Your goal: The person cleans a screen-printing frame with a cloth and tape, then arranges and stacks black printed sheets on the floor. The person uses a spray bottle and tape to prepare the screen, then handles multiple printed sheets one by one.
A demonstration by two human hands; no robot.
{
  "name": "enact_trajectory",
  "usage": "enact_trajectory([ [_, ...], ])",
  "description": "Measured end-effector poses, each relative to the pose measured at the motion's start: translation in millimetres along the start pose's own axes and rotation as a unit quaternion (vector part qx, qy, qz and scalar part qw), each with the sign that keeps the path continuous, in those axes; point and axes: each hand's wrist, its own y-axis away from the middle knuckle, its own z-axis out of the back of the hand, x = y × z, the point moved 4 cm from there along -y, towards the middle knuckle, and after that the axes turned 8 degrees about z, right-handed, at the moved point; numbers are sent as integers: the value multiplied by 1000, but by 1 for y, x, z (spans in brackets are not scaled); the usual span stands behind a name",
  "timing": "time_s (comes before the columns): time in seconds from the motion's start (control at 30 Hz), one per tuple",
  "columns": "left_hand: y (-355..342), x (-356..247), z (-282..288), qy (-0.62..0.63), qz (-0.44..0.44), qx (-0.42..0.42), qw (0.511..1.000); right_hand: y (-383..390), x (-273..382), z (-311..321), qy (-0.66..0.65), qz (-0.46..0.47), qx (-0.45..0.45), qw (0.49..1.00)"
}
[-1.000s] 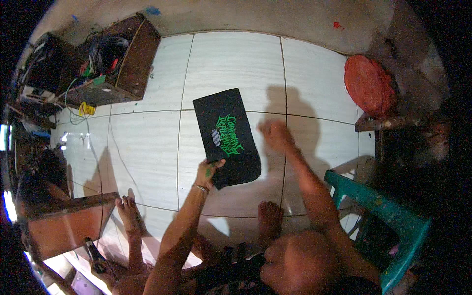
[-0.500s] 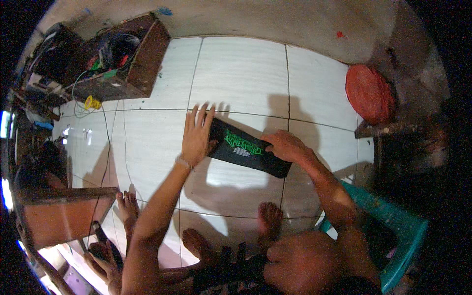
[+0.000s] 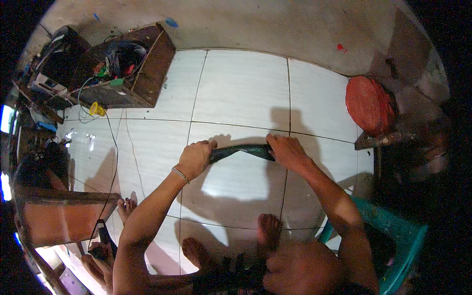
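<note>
A folded black T-shirt (image 3: 241,150) with a green print is stretched between my two hands above the white tiled floor. It shows as a narrow dark strip, bent slightly upward in the middle, with most of the print out of sight. My left hand (image 3: 196,156), with a bracelet at its wrist, is closed on the left end. At the opposite end my right hand (image 3: 288,151) grips the cloth, knuckles upward. The fingertips of both hands are partly hidden.
A wooden box (image 3: 147,81) full of cables and tools stands at the far left, a yellow ring-shaped piece (image 3: 97,108) near it. Another person's foot (image 3: 126,209) is at the left. A red round object (image 3: 366,104) stands far right, and a green plastic chair (image 3: 393,231) nearer.
The T-shirt lay flat with its print facing up; now it is tipped edge-on between my hands. My left fingers, stretched out before, have curled around its end.
</note>
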Motion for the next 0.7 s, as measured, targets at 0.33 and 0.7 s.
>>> enact_trajectory([
  [0.33, -10, 20, -5, -3, -3, -44, 999, -8, -1, -2, -40, -14, 86, 995],
  [0.7, -23, 12, -13, 91, 84, -128, 984, 31, -27, -149, -460, -301, 125, 826],
])
